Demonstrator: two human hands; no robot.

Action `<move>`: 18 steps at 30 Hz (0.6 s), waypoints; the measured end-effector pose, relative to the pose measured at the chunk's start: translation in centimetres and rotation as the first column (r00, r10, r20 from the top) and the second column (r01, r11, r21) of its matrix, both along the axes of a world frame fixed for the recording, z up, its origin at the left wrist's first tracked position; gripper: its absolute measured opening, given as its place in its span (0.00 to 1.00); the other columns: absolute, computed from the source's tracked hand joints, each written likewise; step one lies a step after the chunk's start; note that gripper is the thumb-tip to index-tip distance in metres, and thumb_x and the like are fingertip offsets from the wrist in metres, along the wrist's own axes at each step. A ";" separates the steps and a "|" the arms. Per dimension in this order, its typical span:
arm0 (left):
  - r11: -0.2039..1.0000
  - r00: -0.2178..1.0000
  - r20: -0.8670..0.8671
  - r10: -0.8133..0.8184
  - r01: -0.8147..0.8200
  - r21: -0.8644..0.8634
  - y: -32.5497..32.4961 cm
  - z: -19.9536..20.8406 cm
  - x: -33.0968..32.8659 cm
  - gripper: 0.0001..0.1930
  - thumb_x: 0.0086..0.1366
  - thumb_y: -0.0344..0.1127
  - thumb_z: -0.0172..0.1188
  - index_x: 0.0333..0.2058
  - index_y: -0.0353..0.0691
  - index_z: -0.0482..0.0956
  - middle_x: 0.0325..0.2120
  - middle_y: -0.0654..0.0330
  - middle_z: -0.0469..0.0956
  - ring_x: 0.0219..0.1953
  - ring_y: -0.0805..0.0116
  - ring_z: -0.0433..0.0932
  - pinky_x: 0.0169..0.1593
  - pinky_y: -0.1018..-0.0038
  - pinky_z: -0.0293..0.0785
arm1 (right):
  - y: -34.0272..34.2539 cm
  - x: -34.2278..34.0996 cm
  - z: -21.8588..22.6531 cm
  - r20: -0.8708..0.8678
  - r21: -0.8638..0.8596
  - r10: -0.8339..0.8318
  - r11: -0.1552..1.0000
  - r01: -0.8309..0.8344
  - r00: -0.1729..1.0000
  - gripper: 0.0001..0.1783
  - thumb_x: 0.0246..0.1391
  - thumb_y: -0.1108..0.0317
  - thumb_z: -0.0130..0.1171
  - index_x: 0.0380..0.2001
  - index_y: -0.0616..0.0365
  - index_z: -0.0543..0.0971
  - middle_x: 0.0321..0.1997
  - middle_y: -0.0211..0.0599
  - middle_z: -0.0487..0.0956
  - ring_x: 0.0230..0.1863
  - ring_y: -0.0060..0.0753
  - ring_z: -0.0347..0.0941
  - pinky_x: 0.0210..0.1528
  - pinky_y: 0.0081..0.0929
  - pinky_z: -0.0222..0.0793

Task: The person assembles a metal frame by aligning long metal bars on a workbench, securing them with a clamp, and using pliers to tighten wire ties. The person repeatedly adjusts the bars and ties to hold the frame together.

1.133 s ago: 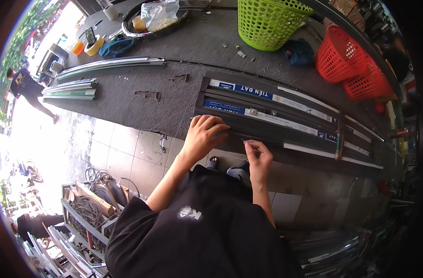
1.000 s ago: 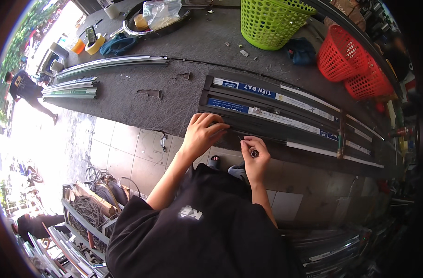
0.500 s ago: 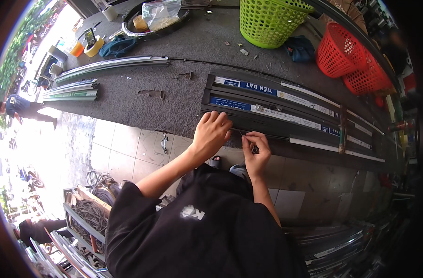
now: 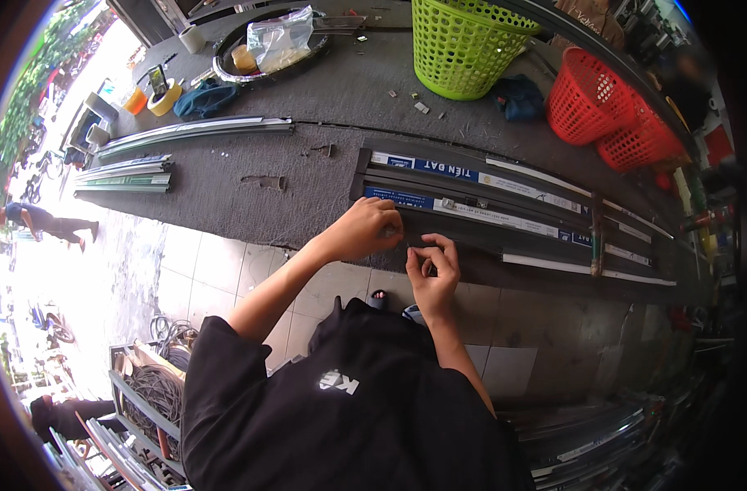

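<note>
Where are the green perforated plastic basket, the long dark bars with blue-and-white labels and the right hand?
Green perforated plastic basket point(image 4: 463, 54), head view: side wall.
Long dark bars point(image 4: 504, 218), head view: labelled middle part.
Right hand point(image 4: 435, 278), head view: its middle.

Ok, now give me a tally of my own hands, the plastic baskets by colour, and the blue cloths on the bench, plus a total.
Your hands: 2, left hand and right hand
Green basket: 1
Red baskets: 2
Blue cloths: 2
Total: 7

Black T-shirt point(image 4: 357, 425), short sleeves point(image 4: 224, 353), white print point(image 4: 339, 382)
</note>
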State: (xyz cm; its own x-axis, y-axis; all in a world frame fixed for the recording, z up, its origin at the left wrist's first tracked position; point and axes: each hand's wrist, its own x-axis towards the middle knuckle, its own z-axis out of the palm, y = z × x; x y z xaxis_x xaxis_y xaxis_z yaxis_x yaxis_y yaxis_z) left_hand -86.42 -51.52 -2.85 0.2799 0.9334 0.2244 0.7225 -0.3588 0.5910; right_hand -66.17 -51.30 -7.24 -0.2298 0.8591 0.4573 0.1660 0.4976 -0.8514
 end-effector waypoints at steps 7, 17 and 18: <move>1.000 0.997 0.083 0.010 -0.007 -0.030 0.1 -0.3 -0.1 0.08 0.54 0.37 0.67 0.30 0.40 0.82 0.29 0.57 0.78 0.39 0.55 0.78 0.48 0.63 0.71 | 0.0 -0.4 -0.1 0.001 -0.013 -0.032 0.999 0.032 0.999 0.04 0.50 0.75 0.70 0.28 0.59 0.82 0.44 0.32 0.77 0.19 0.15 0.63 0.20 0.17 0.59; 0.994 0.998 0.027 0.049 -0.052 0.098 -0.8 0.3 0.5 0.07 0.53 0.38 0.68 0.27 0.43 0.83 0.30 0.62 0.78 0.38 0.60 0.79 0.45 0.65 0.72 | -0.5 -0.8 -0.1 0.057 0.023 -0.080 0.997 0.079 0.995 0.04 0.52 0.72 0.70 0.28 0.60 0.85 0.41 0.32 0.75 0.18 0.17 0.64 0.19 0.20 0.58; 0.988 0.998 0.009 0.068 -0.069 0.136 -1.1 0.5 0.8 0.07 0.52 0.38 0.68 0.27 0.44 0.83 0.30 0.63 0.78 0.38 0.61 0.79 0.45 0.65 0.72 | -0.5 -0.8 -0.1 0.051 0.004 -0.076 0.997 0.076 0.996 0.04 0.53 0.72 0.71 0.29 0.61 0.85 0.40 0.32 0.76 0.18 0.18 0.64 0.19 0.21 0.58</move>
